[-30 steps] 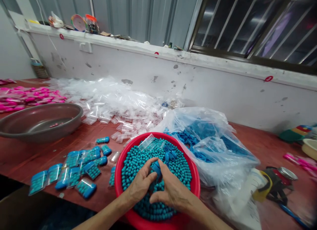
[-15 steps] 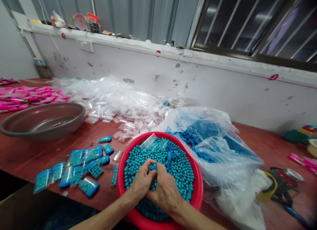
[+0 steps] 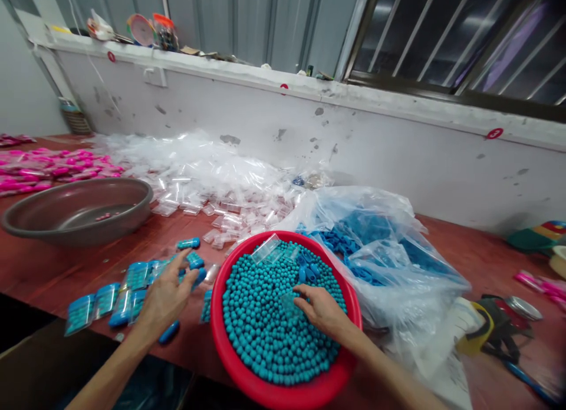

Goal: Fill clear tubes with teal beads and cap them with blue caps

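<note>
A red basin (image 3: pixel 216 327) full of teal beads (image 3: pixel 265 333) stands in front of me. My right hand (image 3: pixel 321 310) is over the beads, thumb and fingers closed at a small clear plastic case (image 3: pixel 289 306). Blue caps (image 3: pixel 308 271) and another clear case (image 3: pixel 266 248) lie on the beads. To the left of the basin, my left hand (image 3: pixel 170 289) hovers with fingers apart and nothing visible between them. Around and partly beneath it are several bead-filled cases with blue caps (image 3: pixel 106 299); the hand hides some of these.
Behind the basin spreads a heap of clear cases (image 3: pixel 239 212). A plastic bag of blue caps (image 3: pixel 367 245) lies to the right. At left are a brown basin (image 3: pixel 79 236) and pink filled cases (image 3: pixel 57 165). A yellow-and-black item (image 3: pixel 477 330) lies at far right.
My hands were together over the beads around a blue-capped case. They have parted: the left moved left to the filled cases and opened, the right moved slightly right to a clear case.
</note>
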Tool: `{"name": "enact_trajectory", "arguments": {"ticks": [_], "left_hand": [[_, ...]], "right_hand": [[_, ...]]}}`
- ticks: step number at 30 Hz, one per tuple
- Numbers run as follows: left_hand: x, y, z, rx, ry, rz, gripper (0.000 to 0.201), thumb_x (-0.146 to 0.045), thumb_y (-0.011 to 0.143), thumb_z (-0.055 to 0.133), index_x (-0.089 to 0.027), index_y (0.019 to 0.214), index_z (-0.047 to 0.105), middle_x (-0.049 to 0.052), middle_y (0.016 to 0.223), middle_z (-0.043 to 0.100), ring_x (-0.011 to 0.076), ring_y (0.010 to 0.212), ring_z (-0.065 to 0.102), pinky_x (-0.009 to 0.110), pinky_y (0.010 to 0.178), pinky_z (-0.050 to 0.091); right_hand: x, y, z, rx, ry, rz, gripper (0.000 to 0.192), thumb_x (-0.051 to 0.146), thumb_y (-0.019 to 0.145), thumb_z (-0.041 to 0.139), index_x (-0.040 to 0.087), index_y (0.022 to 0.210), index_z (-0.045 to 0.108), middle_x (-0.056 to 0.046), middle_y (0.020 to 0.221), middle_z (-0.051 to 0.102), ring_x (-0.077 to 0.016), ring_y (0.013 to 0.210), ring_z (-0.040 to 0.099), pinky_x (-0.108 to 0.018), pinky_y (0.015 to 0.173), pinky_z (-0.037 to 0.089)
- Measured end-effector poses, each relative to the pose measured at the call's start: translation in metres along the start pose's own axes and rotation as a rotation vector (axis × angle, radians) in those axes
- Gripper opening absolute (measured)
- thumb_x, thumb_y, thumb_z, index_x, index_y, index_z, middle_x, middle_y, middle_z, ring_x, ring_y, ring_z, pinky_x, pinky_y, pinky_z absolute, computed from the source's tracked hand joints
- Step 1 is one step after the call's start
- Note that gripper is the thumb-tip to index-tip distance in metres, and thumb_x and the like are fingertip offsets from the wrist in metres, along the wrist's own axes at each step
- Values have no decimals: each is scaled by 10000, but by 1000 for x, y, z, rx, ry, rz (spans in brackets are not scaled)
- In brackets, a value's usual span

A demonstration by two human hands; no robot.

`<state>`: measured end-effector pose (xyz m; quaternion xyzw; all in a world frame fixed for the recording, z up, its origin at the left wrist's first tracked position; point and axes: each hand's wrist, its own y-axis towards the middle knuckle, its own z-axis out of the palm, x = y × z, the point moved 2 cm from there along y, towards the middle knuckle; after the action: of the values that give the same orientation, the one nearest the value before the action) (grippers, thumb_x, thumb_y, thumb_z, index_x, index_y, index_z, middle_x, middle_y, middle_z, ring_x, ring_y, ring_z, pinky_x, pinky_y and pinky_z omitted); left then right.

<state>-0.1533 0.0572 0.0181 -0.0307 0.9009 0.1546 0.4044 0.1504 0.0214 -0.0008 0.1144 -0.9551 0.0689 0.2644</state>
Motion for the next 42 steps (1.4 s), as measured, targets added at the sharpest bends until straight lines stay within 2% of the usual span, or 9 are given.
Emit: {"name": "enact_trajectory", "arguments": {"ticks": [4, 13, 21, 25, 28, 32, 36, 39, 42], "left_hand": [[-5, -5, 4, -35, 55, 92, 438, -400, 798, 376, -192, 1171, 470, 99, 1078, 585, 250, 957, 567, 396, 814, 447], [-69, -41, 80, 414, -178, 286, 271, -254, 805, 403, -194, 985, 597, 36, 950, 659, 170, 867, 600, 281, 772, 462], [-64, -48, 89, 548, -156, 240, 283, -265, 796, 403, -208, 991, 600, 17, 885, 663, 174, 813, 593, 271, 742, 433], [-68, -49, 92, 600, -178, 241, 268, -270, 791, 414, -208, 960, 613, 21, 841, 659, 180, 764, 588, 271, 722, 415], [-69, -53, 93, 700, -189, 265, 279, -230, 768, 435, -228, 986, 609, 22, 908, 654, 194, 842, 576, 277, 765, 394], [-71, -59, 98, 891, -204, 305, 388, -178, 668, 536, -253, 1046, 576, 14, 999, 622, 210, 912, 536, 290, 808, 368], [-79, -57, 108, 923, -392, 192, 185, -197, 682, 506, -194, 856, 569, -2, 801, 598, 165, 766, 534, 266, 700, 394], [-81, -55, 115, 977, -644, -40, 127, -274, 731, 468, -171, 802, 489, -20, 677, 551, 131, 627, 533, 230, 541, 396], [-77, -53, 116, 970, -756, -192, 208, -346, 726, 518, -163, 803, 459, -28, 627, 526, 122, 555, 545, 207, 457, 379]], "right_hand": [[10, 7, 4, 75, -245, 0, 358, 274, 814, 479, 186, 1161, 497, -103, 1050, 582, -233, 950, 557, -291, 776, 397], [4, 6, 21, 241, -255, -59, 197, 241, 787, 506, 130, 945, 540, -76, 904, 542, -178, 812, 533, -246, 695, 384], [6, -26, 5, 399, -215, -229, 515, 302, 734, 577, 221, 1220, 431, -77, 1098, 490, -213, 914, 526, -280, 735, 405], [11, -25, 7, 410, -220, -219, 394, 220, 717, 544, 189, 1110, 529, -77, 1010, 529, -211, 838, 548, -297, 708, 420], [9, -20, 9, 405, -23, -116, 416, 265, 665, 609, 203, 1072, 547, -43, 924, 563, -202, 819, 547, -288, 694, 429], [0, -13, 13, 486, 610, 180, 389, 346, 730, 540, 200, 1083, 471, 37, 661, 524, -110, 538, 527, -209, 472, 425], [0, -7, 15, 561, 1076, 159, 432, 559, 741, 447, 193, 970, 451, 46, 647, 483, -92, 454, 533, -189, 386, 420], [0, 1, 10, 531, 882, 75, 538, 603, 820, 218, 157, 934, 496, -14, 715, 560, -85, 418, 535, -182, 352, 401], [-1, 21, -3, 243, 340, -11, 455, 417, 898, 196, 132, 899, 550, -53, 773, 622, -108, 499, 572, -217, 447, 450]]}}
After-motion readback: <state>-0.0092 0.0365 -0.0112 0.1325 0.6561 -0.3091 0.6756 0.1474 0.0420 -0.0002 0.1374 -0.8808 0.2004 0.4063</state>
